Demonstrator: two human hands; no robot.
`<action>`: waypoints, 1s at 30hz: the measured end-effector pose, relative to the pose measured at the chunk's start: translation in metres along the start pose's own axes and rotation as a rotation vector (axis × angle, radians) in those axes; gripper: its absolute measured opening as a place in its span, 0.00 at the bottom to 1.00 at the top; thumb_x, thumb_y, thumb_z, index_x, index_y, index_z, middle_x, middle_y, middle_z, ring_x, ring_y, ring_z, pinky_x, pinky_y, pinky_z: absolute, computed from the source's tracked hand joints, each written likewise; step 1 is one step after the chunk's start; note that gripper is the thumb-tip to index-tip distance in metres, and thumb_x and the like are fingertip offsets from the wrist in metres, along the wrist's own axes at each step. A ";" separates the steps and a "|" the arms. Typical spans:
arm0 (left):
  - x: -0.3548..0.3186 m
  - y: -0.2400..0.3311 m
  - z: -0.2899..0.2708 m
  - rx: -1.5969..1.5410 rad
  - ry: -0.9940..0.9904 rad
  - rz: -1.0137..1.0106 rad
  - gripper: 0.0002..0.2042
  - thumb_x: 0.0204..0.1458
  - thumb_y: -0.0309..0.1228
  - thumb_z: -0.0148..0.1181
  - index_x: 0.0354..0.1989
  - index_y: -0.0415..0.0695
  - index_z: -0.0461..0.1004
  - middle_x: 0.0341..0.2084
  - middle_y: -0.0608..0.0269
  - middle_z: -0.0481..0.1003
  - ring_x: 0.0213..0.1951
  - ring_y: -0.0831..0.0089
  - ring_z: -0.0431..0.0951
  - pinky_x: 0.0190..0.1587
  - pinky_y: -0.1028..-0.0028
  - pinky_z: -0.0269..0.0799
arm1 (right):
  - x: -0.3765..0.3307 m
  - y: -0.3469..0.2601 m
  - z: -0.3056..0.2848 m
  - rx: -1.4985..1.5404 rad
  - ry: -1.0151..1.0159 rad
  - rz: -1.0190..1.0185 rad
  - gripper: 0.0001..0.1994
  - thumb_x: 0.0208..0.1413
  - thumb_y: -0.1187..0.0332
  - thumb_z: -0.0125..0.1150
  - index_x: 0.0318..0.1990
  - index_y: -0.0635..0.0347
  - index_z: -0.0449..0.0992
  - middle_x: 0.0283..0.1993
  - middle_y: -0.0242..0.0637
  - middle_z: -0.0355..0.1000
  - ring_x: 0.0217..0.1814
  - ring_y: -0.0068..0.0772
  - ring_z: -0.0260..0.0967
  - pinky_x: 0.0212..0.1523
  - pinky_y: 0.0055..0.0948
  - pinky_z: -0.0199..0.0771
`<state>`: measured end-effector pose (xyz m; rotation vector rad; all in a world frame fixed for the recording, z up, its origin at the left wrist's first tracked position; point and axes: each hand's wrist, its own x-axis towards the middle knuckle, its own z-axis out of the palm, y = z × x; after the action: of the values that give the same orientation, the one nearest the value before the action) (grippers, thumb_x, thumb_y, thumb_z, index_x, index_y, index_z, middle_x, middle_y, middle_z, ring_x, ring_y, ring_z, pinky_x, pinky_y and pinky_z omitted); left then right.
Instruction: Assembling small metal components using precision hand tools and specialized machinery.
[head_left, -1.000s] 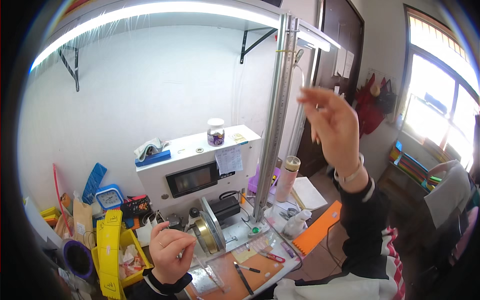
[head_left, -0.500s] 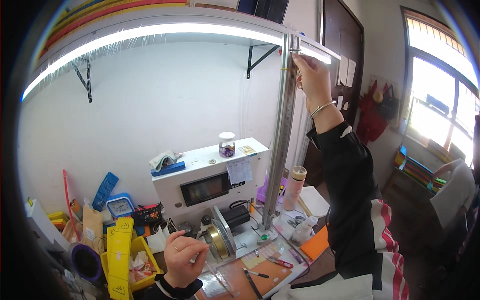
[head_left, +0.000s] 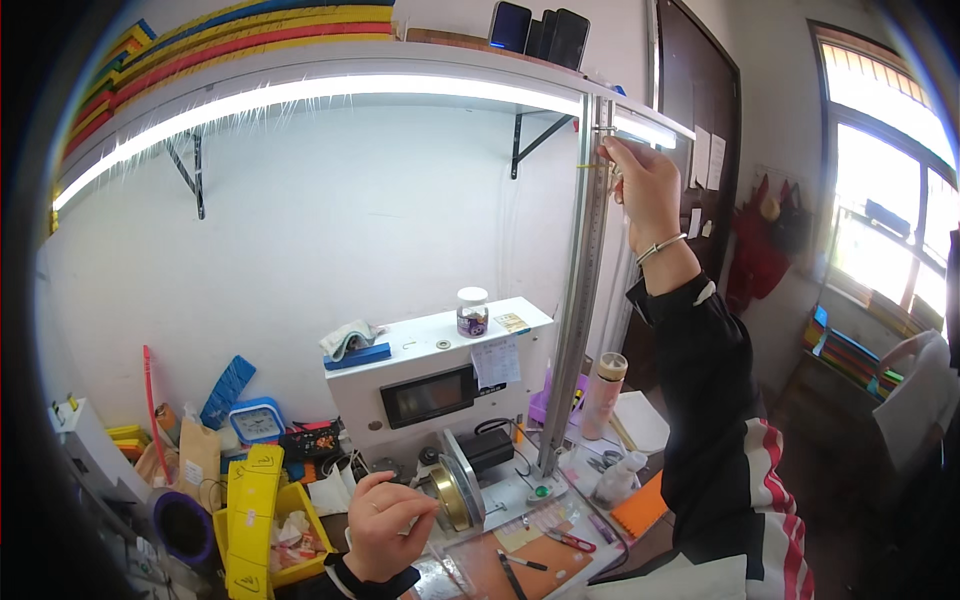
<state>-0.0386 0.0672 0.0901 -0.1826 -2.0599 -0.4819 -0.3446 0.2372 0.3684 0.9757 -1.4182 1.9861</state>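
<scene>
My right hand (head_left: 650, 190) is raised to the top of an upright metal rail (head_left: 568, 350) with a ruler scale. Its thumb and forefinger are pinched together just under a small metal pin (head_left: 604, 128); anything thin between them is too small to make out. A short yellow piece (head_left: 588, 166) sticks out left of the rail beside those fingers. Low in front, my left hand (head_left: 388, 530) is closed, thumb tip against forefinger, beside a brass-coloured drum (head_left: 453, 500) with a grey disc (head_left: 468, 470). Whatever its fingertips hold is not visible.
Behind the drum stands a white machine housing (head_left: 350, 400) with a dark screen (head_left: 430, 396) and a jar (head_left: 472, 312) on top. Left is a yellow bin (head_left: 322, 535); right are a pink bottle (head_left: 604, 398) and a squeeze bottle (head_left: 622, 478). A lit shelf (head_left: 450, 58) spans overhead.
The view has tilted upward, so the scene sits lower and more of the shelf top shows. Both hands keep nearly the same places against the rail and the drum.
</scene>
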 end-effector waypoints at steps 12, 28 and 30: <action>-0.004 0.009 0.009 -0.030 -0.017 0.009 0.04 0.44 0.25 0.69 0.28 0.48 0.80 0.25 0.71 0.79 0.31 0.71 0.79 0.50 0.62 0.71 | 0.009 -0.006 0.011 -0.086 0.154 0.001 0.11 0.55 0.68 0.62 0.37 0.68 0.83 0.34 0.33 0.79 0.33 0.20 0.71 0.36 0.22 0.67; 0.015 0.042 0.046 -0.287 -0.133 -0.128 0.08 0.46 0.20 0.66 0.34 0.45 0.82 0.27 0.66 0.79 0.32 0.69 0.80 0.52 0.62 0.70 | -0.288 0.034 -0.077 -0.368 -0.472 -0.294 0.09 0.42 0.80 0.73 0.32 0.61 0.80 0.27 0.34 0.78 0.19 0.22 0.68 0.21 0.19 0.65; 0.016 0.046 0.056 -0.314 -0.135 -0.162 0.07 0.47 0.21 0.67 0.34 0.45 0.83 0.26 0.66 0.79 0.31 0.69 0.80 0.50 0.63 0.71 | -0.302 0.042 -0.085 -0.372 -0.468 -0.271 0.10 0.40 0.80 0.73 0.32 0.60 0.81 0.27 0.34 0.78 0.20 0.25 0.71 0.21 0.20 0.67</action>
<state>-0.0766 0.1310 0.0904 -0.2404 -2.1300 -0.9156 -0.2127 0.3052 0.0888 1.4210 -1.7085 1.2856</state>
